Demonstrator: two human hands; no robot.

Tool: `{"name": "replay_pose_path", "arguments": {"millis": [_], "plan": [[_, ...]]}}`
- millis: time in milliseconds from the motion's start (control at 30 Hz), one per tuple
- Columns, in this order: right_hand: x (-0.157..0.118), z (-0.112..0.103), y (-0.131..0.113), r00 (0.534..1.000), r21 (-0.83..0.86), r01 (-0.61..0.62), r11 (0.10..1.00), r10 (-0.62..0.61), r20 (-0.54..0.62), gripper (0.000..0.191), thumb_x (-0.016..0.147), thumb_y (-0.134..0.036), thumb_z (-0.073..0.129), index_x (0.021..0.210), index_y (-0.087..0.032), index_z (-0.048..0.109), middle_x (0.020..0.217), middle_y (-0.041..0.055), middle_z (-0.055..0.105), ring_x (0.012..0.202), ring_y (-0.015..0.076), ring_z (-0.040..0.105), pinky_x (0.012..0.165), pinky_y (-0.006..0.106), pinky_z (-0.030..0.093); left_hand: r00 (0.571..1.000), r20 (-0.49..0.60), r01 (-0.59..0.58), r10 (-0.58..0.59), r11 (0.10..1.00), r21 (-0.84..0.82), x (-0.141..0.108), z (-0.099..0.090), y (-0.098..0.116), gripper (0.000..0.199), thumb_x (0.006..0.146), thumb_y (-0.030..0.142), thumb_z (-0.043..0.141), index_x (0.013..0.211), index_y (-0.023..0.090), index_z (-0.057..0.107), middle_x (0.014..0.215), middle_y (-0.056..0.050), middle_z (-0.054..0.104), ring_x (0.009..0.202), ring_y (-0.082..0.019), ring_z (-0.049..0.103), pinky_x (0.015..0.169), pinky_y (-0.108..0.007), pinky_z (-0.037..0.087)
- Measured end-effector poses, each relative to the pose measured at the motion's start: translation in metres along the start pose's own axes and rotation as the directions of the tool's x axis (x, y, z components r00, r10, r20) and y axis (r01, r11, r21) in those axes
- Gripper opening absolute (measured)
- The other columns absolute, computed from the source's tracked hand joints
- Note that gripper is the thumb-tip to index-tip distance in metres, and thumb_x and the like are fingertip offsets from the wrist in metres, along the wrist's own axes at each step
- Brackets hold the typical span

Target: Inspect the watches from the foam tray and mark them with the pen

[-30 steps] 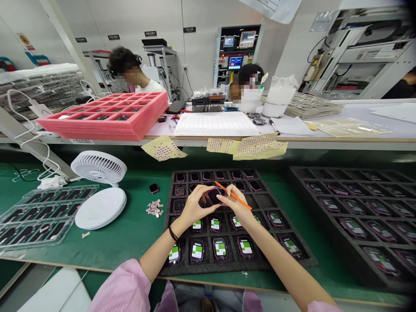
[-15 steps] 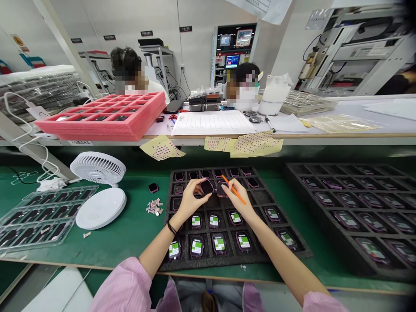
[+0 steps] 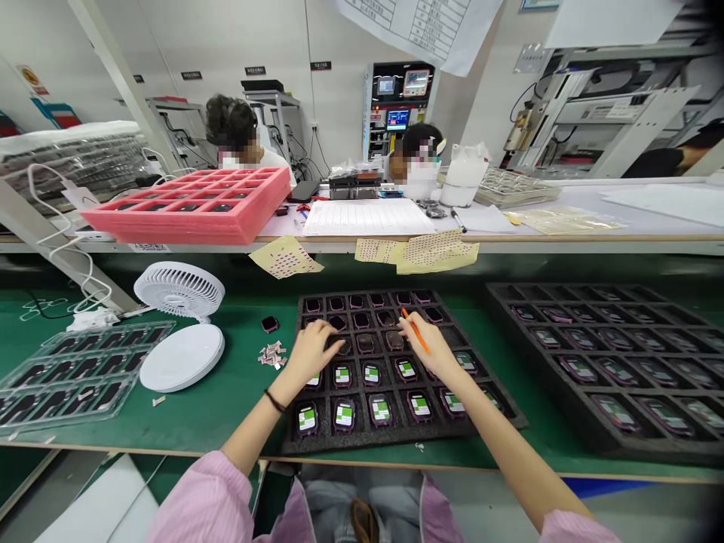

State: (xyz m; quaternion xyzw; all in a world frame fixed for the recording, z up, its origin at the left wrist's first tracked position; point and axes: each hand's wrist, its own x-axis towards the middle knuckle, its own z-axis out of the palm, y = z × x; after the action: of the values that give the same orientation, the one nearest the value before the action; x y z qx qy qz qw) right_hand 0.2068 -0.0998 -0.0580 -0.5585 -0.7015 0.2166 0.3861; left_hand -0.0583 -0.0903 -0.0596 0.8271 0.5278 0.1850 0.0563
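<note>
- The left hand (image 3: 311,352) is spread, its fingers arched over an unlabelled device (image 3: 339,345) in the black foam tray (image 3: 294,445); it does not visibly pinch anything.
- The right hand (image 3: 425,348) pinches a thin orange stick (image 3: 417,332) between thumb and fingers, with the stick's tip pointing up and away over the tray.
- The tray's pockets hold rounded dark devices. Those in the near rows, such as one device (image 3: 343,415), carry green-and-white labels; the far rows show none.
- A loose device (image 3: 270,324) lies on the green bench (image 3: 220,422), just beyond the tray's left edge, near a small pile of scraps (image 3: 271,354).
- A white fan (image 3: 179,290) stands left of the scraps, and a clear plastic tray (image 3: 79,377) lies further left.
- A second black foam tray (image 3: 593,369), full of labelled devices, lies to the right.
- A black wristband (image 3: 275,401) circles the left wrist; pink sleeves (image 3: 192,501) cover the forearms.
- Across the white bench (image 3: 650,204) beyond sit a pink foam tray (image 3: 186,207) and a ruled paper form (image 3: 367,217).
- Two co-workers (image 3: 237,132) sit further back.
</note>
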Motion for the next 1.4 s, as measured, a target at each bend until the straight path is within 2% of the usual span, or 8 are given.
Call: {"name": "replay_pose_path", "arguments": {"millis": [133, 233, 333, 500, 800, 933, 1167, 1400], "plan": [[-0.013, 0.027, -0.029, 0.971, 0.058, 0.091, 0.994, -0.102, 0.217, 0.033, 0.096, -0.04, 0.028, 0.08, -0.023, 0.051, 0.079, 0.0051, 0.066, 0.066, 0.0186, 0.065, 0.066, 0.029, 0.045, 0.95, -0.004, 0.311, -0.313, 0.942, 0.123, -0.039, -0.012, -0.035, 0.03, 0.093, 0.03, 0.04, 0.111, 0.011, 0.056, 0.104, -0.015, 0.06, 0.095, -0.027, 0.061, 0.08, -0.036, 0.047], [-0.02, 0.055, -0.047, 0.919, -0.015, 0.207, 0.978, -0.189, 0.345, 0.032, 0.097, -0.035, 0.029, 0.074, -0.022, 0.048, 0.065, 0.0032, 0.06, 0.058, 0.0184, 0.06, 0.06, 0.028, 0.041, 0.907, 0.152, 0.39, -0.392, 0.92, 0.044, -0.057, -0.005, -0.049, 0.027, 0.094, 0.021, 0.035, 0.102, 0.01, 0.058, 0.096, -0.016, 0.065, 0.091, -0.026, 0.064, 0.078, -0.035, 0.047], [-0.022, 0.076, -0.056, 0.909, -0.034, 0.237, 0.971, -0.209, 0.36, 0.031, 0.097, -0.029, 0.028, 0.072, -0.023, 0.044, 0.064, 0.0033, 0.057, 0.056, 0.0179, 0.058, 0.057, 0.028, 0.039, 0.905, 0.217, 0.38, -0.366, 0.925, -0.024, -0.062, 0.004, -0.051, 0.031, 0.095, 0.019, 0.03, 0.088, 0.013, 0.06, 0.089, -0.014, 0.069, 0.086, -0.024, 0.066, 0.076, -0.033, 0.047], [-0.008, 0.09, -0.046, 0.935, -0.029, 0.198, 0.98, -0.18, 0.304, 0.029, 0.096, -0.029, 0.03, 0.07, -0.023, 0.043, 0.065, 0.0039, 0.06, 0.056, 0.0182, 0.06, 0.058, 0.027, 0.04, 0.916, 0.145, 0.383, -0.374, 0.923, -0.039, -0.047, 0.012, -0.049, 0.025, 0.091, 0.013, 0.036, 0.085, 0.013, 0.06, 0.09, -0.015, 0.069, 0.088, -0.025, 0.066, 0.077, -0.034, 0.047], [0.019, 0.092, -0.03, 0.96, -0.129, 0.14, 0.982, -0.103, 0.259, 0.027, 0.096, -0.028, 0.036, 0.076, -0.021, 0.052, 0.069, 0.0064, 0.064, 0.065, 0.0204, 0.065, 0.061, 0.027, 0.042, 0.95, -0.06, 0.307, -0.307, 0.952, -0.017, -0.014, 0.001, -0.033, 0.031, 0.088, 0.008, 0.033, 0.111, 0.014, 0.052, 0.111, -0.013, 0.058, 0.1, -0.023, 0.06, 0.084, -0.035, 0.048], [0.012, 0.099, -0.035, 0.955, -0.187, 0.128, 0.974, -0.07, 0.288, 0.023, 0.094, -0.02, 0.039, 0.076, -0.019, 0.053, 0.072, 0.0116, 0.065, 0.067, 0.0233, 0.065, 0.061, 0.029, 0.041, 0.978, 0.073, 0.19, -0.195, 0.979, 0.073, -0.024, -0.006, -0.024, 0.023, 0.089, 0.011, 0.033, 0.094, 0.016, 0.056, 0.097, -0.012, 0.061, 0.093, -0.025, 0.059, 0.081, -0.037, 0.048], [0.009, 0.102, -0.039, 0.942, -0.15, 0.132, 0.98, -0.077, 0.326, 0.019, 0.094, -0.02, 0.039, 0.091, -0.015, 0.057, 0.092, 0.015, 0.066, 0.084, 0.025, 0.065, 0.072, 0.033, 0.043, 0.977, 0.134, 0.155, -0.165, 0.985, 0.082, -0.025, 0.009, -0.015, 0.022, 0.092, 0.022, 0.035, 0.102, 0.013, 0.052, 0.1, -0.016, 0.062, 0.096, -0.027, 0.059, 0.084, -0.038, 0.046], [0.008, 0.109, -0.04, 0.928, -0.022, 0.119, 0.993, -0.104, 0.357, 0.023, 0.094, -0.021, 0.038, 0.09, -0.018, 0.06, 0.072, 0.0054, 0.065, 0.065, 0.0187, 0.063, 0.065, 0.029, 0.044, 0.935, 0.333, 0.156, -0.124, 0.985, -0.071, -0.015, -0.002, -0.028, 0.033, 0.089, 0.038, 0.044, 0.112, 0.015, 0.053, 0.094, -0.012, 0.068, 0.095, -0.029, 0.063, 0.076, -0.033, 0.045]]}}
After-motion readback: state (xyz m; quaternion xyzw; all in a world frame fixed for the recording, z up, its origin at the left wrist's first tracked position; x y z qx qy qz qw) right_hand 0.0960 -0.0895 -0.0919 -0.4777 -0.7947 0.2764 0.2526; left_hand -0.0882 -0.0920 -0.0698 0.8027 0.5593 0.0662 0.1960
